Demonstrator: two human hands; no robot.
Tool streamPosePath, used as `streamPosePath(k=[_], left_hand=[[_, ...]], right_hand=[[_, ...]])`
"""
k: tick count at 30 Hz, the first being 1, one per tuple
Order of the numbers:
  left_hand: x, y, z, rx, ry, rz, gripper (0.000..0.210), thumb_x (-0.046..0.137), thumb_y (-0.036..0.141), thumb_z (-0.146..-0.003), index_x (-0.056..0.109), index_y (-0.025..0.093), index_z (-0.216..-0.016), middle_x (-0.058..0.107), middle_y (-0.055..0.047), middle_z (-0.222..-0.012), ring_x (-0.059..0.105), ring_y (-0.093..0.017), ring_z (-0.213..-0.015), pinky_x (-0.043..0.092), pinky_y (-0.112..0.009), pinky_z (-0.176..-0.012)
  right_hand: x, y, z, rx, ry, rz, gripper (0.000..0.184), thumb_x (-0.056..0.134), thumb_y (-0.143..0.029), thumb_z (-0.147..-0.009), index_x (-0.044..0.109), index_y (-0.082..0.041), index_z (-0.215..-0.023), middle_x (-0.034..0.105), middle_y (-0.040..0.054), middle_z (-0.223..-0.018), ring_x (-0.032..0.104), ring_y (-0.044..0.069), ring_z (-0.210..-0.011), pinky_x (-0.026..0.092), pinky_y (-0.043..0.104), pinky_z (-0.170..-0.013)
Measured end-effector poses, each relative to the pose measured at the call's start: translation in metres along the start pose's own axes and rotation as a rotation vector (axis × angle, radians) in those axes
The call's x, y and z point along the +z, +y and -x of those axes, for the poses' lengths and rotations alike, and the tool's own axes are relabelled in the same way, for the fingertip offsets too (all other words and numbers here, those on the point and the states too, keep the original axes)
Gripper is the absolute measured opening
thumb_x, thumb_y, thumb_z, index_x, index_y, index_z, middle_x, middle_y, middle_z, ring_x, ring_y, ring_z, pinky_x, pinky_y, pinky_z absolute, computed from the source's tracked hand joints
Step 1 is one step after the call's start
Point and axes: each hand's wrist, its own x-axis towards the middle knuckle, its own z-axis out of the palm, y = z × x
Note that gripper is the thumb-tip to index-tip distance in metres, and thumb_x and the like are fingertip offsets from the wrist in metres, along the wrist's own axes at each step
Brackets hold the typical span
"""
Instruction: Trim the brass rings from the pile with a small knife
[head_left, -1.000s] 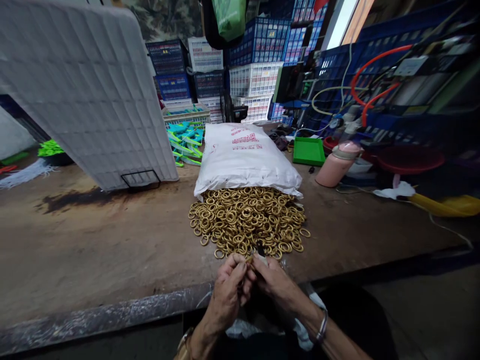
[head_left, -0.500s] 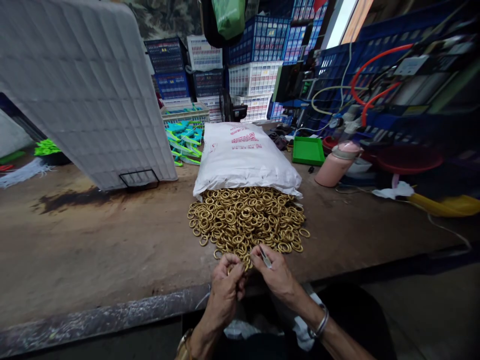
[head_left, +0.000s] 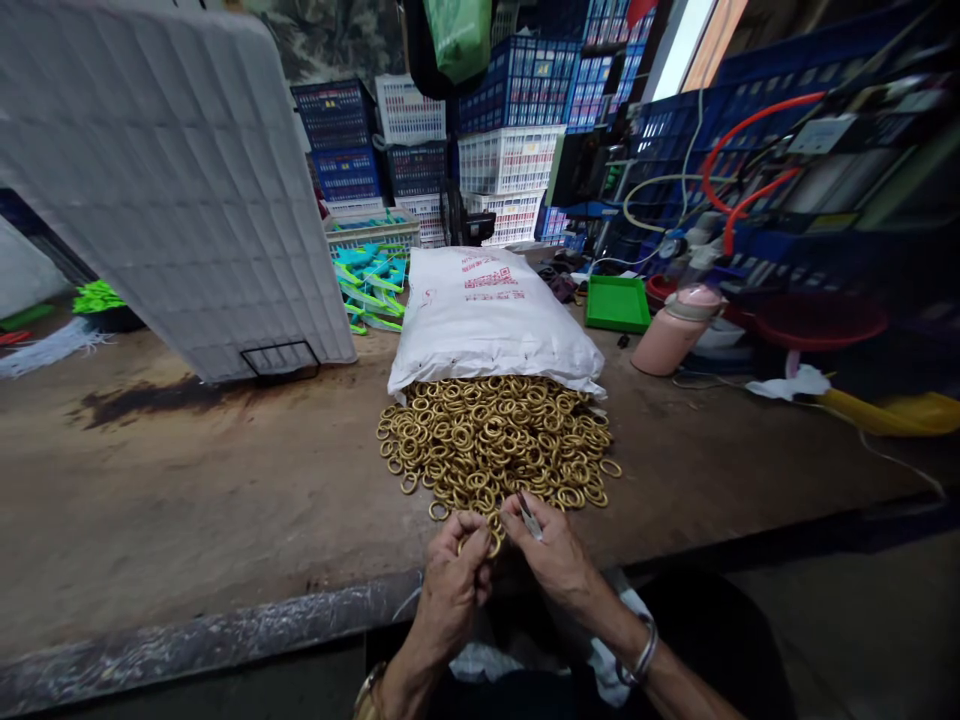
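Brown tabletop, white sack, gold-coloured heap of rings, two hands drawn apart.
The sack lies on the tabletop with the heap spread at its near edge, both looking unchanged from a second ago; the hands, which met then, now have a small gap between them. The right hand has its grip closed around a small tool, whose long axis slants, dark end up and to the left towards the heap, silvery part down by the palm. At the heap's near edge, the left hand pinches a gold ring between thumb and fingers, its exposed curve facing the right hand.
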Motion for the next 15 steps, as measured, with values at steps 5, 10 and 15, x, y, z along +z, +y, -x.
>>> streamPosePath(k=[5, 10, 15], left_hand=[[0.002, 0.0, 0.0022, -0.009, -0.078, 0.013, 0.03, 0.058, 0.042, -0.072, 0.046, 0.019, -0.088, 0.046, 0.006, -0.059, 0.031, -0.002, -0.039, 0.019, -0.013, -0.036], [0.0053, 0.0011, -0.0001, 0.026, -0.019, -0.01, 0.028, 0.057, 0.043, -0.073, 0.047, 0.017, -0.079, 0.048, 0.005, -0.058, 0.029, -0.002, -0.038, 0.019, -0.014, -0.036], [0.0043, 0.0021, -0.001, 0.051, -0.01, -0.059, 0.032, 0.059, 0.046, -0.07, 0.048, 0.016, -0.072, 0.047, 0.005, -0.054, 0.031, -0.002, -0.038, 0.021, -0.014, -0.037]], right_hand=[[0.0039, 0.0005, 0.0, 0.074, 0.008, -0.121, 0.022, 0.045, -0.04, -0.077, 0.047, -0.019, -0.072, 0.045, -0.0045, -0.057, 0.042, 0.01, -0.053, 0.035, 0.022, -0.053], [0.0063, 0.002, 0.0003, 0.065, -0.034, -0.154, 0.023, 0.044, -0.039, -0.078, 0.047, -0.019, -0.069, 0.048, -0.0037, -0.056, 0.043, 0.01, -0.053, 0.036, 0.022, -0.053], [0.0035, 0.0024, 0.0018, 0.061, -0.068, -0.123, 0.023, 0.042, -0.039, -0.081, 0.049, -0.019, -0.073, 0.047, -0.0043, -0.059, 0.044, 0.01, -0.056, 0.036, 0.022, -0.055]])
